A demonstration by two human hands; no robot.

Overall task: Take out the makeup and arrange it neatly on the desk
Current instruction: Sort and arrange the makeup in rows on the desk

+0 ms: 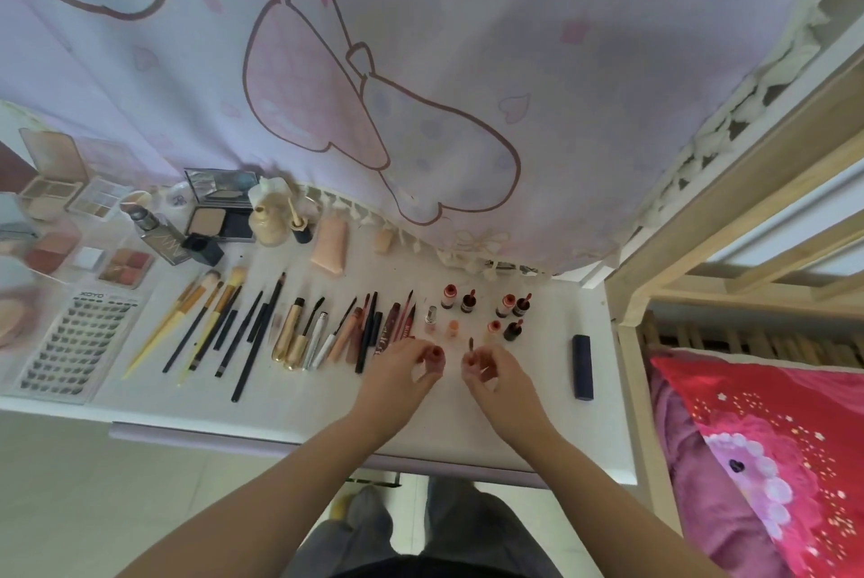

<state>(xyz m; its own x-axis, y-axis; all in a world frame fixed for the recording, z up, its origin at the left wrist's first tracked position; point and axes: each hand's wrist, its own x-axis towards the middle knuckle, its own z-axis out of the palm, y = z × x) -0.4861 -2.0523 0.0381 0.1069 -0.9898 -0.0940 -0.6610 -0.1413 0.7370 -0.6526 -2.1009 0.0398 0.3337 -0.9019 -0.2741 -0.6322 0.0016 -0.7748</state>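
Note:
Over the white desk (467, 418) my left hand (402, 367) grips a small red lip-gloss bottle (436, 355) with its mouth open. My right hand (491, 369) pinches the bottle's cap, whose applicator wand (471, 345) points up. The two hands are a little apart. Just beyond them stand several small lip-gloss bottles (486, 308) with their caps beside them. To the left lie rows of pencils and mascara tubes (336, 329) and makeup brushes (219, 325).
Palettes and compacts (126, 266), a false-lash tray (75, 343) and foundation bottles (266, 217) fill the desk's left and back. A dark blue tube (582, 366) lies at the right. A pink curtain (421, 86) hangs behind; a wooden bed frame (626, 320) stands on the right.

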